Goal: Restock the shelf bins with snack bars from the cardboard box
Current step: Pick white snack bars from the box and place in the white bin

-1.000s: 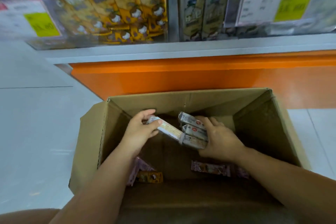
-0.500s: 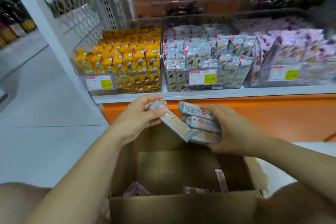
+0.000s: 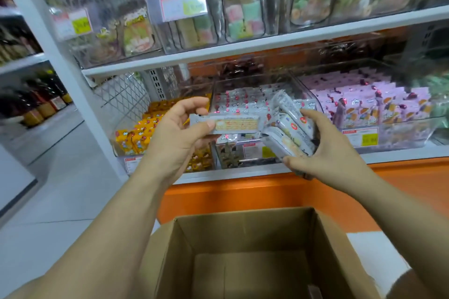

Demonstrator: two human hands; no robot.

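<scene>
Step in hand: transfer from cardboard box (image 3: 245, 233) to shelf bin (image 3: 230, 155).
Left hand (image 3: 179, 133): single bar (image 3: 233, 125) is pinched between thumb and fingers and held level.
Right hand (image 3: 325, 150): fingers are curled round a stack of bars (image 3: 289, 128).
Bar position: held above the box, just in front of the bin of matching grey-white bars.
Next move (judged): the bars are to be lifted over the bin's front wall and set down in line with the rows.

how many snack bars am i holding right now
4. One snack bar is pinched in the left hand. A stack of three sits in the right hand: top bar, middle bar, bottom bar. More may hide behind them.
</scene>
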